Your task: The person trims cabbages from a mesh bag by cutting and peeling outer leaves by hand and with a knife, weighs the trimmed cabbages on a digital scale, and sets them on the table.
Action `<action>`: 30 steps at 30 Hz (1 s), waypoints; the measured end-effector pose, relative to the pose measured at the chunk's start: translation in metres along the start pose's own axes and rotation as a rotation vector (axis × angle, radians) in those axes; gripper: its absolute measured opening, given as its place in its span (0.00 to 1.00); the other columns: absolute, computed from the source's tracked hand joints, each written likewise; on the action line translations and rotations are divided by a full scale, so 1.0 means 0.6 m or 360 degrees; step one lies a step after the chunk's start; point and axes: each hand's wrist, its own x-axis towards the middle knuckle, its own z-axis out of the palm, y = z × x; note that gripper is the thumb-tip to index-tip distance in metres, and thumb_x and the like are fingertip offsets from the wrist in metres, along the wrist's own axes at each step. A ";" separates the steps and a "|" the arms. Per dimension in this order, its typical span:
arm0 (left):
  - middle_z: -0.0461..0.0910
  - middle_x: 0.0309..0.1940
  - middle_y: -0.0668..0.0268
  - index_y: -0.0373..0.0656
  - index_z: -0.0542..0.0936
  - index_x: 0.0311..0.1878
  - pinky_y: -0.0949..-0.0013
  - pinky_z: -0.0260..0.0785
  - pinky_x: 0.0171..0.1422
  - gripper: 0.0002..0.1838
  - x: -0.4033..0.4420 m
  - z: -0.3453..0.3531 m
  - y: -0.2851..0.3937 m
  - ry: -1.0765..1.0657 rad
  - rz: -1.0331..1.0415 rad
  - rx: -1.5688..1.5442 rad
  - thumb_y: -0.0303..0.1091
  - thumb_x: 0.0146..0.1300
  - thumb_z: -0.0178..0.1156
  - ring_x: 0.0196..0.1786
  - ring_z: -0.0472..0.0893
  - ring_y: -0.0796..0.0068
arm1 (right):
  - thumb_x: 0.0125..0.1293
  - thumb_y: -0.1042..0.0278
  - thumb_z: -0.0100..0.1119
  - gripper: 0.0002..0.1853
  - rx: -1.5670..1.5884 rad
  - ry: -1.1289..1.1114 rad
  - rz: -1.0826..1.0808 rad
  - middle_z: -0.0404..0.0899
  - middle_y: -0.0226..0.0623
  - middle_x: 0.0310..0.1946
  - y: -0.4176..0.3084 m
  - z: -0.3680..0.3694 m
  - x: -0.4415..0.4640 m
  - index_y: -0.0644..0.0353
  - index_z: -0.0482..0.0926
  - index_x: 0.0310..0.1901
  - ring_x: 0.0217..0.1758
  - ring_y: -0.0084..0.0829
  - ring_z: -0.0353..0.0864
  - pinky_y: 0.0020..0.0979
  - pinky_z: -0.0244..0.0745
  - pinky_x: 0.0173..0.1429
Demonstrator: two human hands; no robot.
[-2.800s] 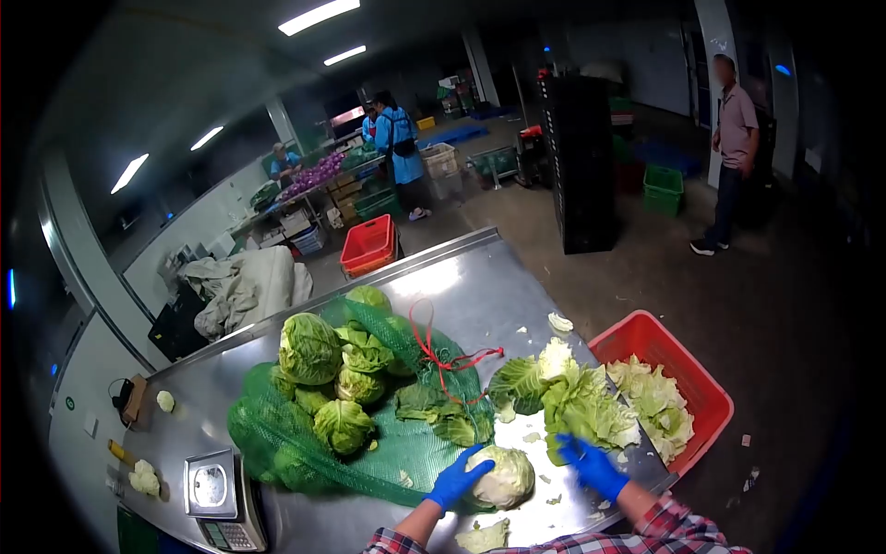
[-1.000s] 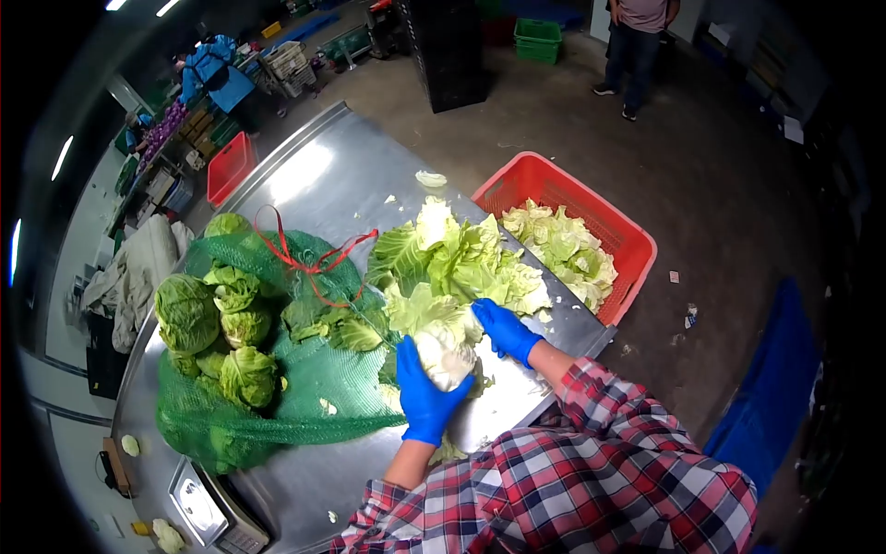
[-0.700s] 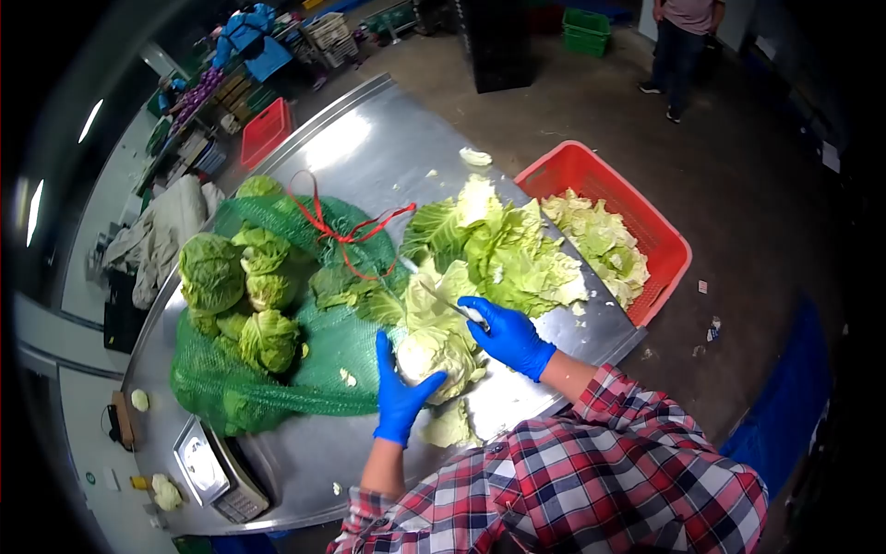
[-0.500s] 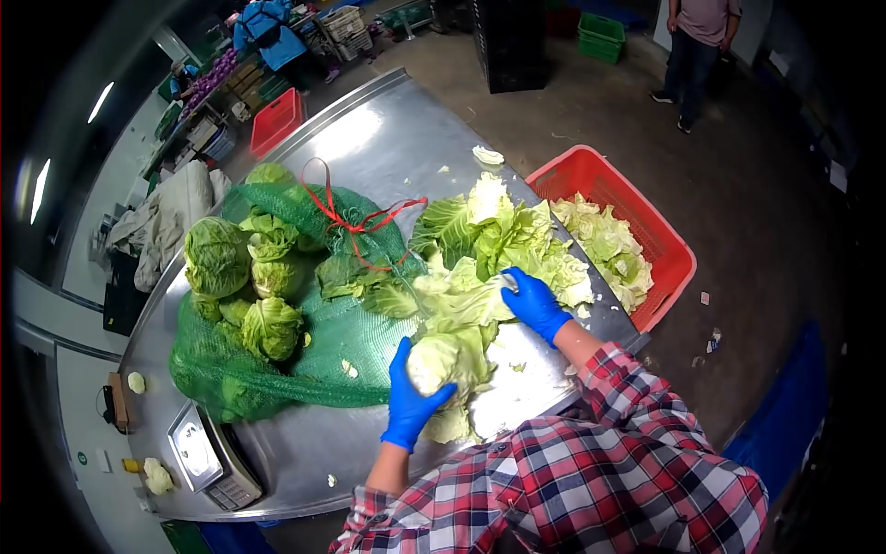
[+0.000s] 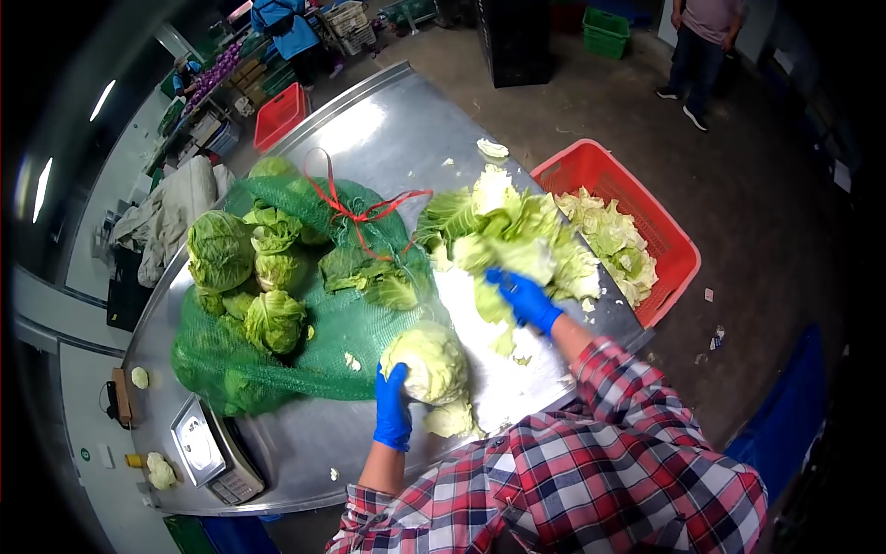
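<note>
A pale, trimmed cabbage [image 5: 426, 362] rests on the steel table in front of me. My left hand [image 5: 392, 406], in a blue glove, grips its near left side. My right hand [image 5: 526, 300], gloved too, is to the right of the cabbage with its fingers closed on a cabbage leaf [image 5: 494, 309], blurred by motion. That leaf hangs beside a heap of loose leaves [image 5: 554, 242] near the table's right edge. One more torn leaf [image 5: 450, 420] lies under the near side of the cabbage.
Several whole cabbages [image 5: 220, 251] sit in a green mesh bag [image 5: 323, 369] with a red tie [image 5: 360, 218]. A scale [image 5: 214, 451] stands at the near left. Beyond the right edge, a red crate [image 5: 666, 242] holds leaves. A person [image 5: 706, 42] stands at the back right.
My right hand has pulled a leaf away from the cabbage toward the heap. The cabbage now shows rounder and paler, still in my left hand.
</note>
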 end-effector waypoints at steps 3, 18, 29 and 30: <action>0.64 0.67 0.56 0.45 0.60 0.70 0.44 0.63 0.67 0.42 -0.007 0.055 0.001 -0.0231 -0.0313 -0.0722 0.68 0.63 0.45 0.67 0.66 0.54 | 0.67 0.63 0.51 0.20 -0.0275 0.0375 0.0340 0.81 0.44 0.47 -0.083 -0.082 -0.001 0.58 0.72 0.59 0.43 0.34 0.82 0.32 0.76 0.51; 0.60 0.64 0.50 0.34 0.52 0.70 0.60 0.56 0.72 0.58 0.084 0.140 -0.050 0.0089 0.1108 0.1447 0.43 0.41 0.78 0.66 0.63 0.54 | 0.70 0.52 0.51 0.34 -0.0599 -0.0004 -0.0189 0.79 0.51 0.46 -0.119 0.017 -0.090 0.49 0.53 0.73 0.33 0.32 0.82 0.33 0.77 0.42; 0.66 0.58 0.51 0.32 0.57 0.66 0.62 0.65 0.64 0.53 0.117 0.151 -0.025 0.0111 0.0809 0.1470 0.42 0.40 0.79 0.58 0.70 0.58 | 0.71 0.51 0.44 0.29 -0.0793 -0.0128 0.0129 0.75 0.59 0.50 -0.187 0.016 -0.064 0.56 0.57 0.69 0.50 0.57 0.77 0.46 0.72 0.53; 0.66 0.58 0.50 0.32 0.58 0.65 0.62 0.64 0.64 0.53 0.119 0.157 -0.024 0.0127 0.0789 0.1436 0.43 0.40 0.79 0.58 0.70 0.57 | 0.71 0.51 0.44 0.29 -0.0819 -0.0105 0.0099 0.76 0.60 0.48 -0.172 0.012 -0.052 0.56 0.57 0.69 0.48 0.58 0.78 0.47 0.72 0.51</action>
